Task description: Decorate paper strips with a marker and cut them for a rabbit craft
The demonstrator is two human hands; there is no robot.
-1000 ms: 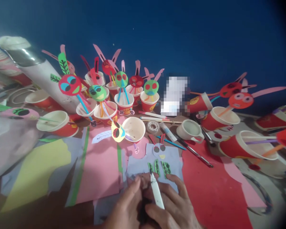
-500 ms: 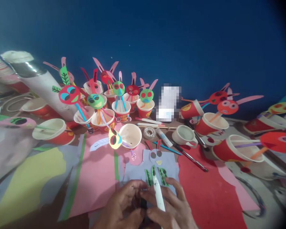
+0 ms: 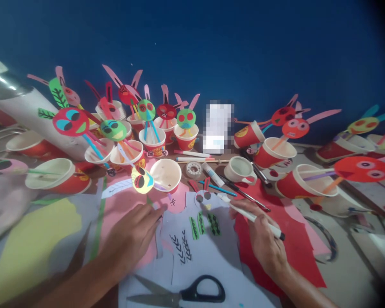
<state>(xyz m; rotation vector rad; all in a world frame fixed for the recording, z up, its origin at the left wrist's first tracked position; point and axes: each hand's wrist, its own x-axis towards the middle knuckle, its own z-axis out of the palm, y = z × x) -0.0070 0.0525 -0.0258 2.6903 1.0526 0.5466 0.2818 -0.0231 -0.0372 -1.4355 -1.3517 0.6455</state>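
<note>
My right hand (image 3: pixel 265 237) grips a white marker (image 3: pixel 252 216), its black end to the right and its other end pointing up-left. My left hand (image 3: pixel 131 235) hovers or rests at the pink and pale blue paper; its fingers are pressed together, and whatever they pinch is hidden. Between my hands is a pale blue sheet (image 3: pixel 211 261) with black zigzag marks (image 3: pixel 181 246). Several green paper strips (image 3: pixel 200 224) with black patterns lie on it, below a pale blue paper face (image 3: pixel 203 199) with red ears. Scissors (image 3: pixel 203 291) with black handles lie at the front, blades apart.
Red paper (image 3: pixel 285 259) lies right, pink paper (image 3: pixel 112 229) and yellow paper (image 3: pixel 38 239) left. Behind stand paper cups (image 3: pixel 170 173) with paper faces on straws, a mug (image 3: pixel 240 169), a tape roll (image 3: pixel 194 170), a glue stick (image 3: pixel 213 174) and a slanted white flask (image 3: pixel 48 115).
My hands have moved apart, left hand leftwards and right hand rightwards with the marker. The scissors and the black marks on the sheet have come into view. The camera view has shifted.
</note>
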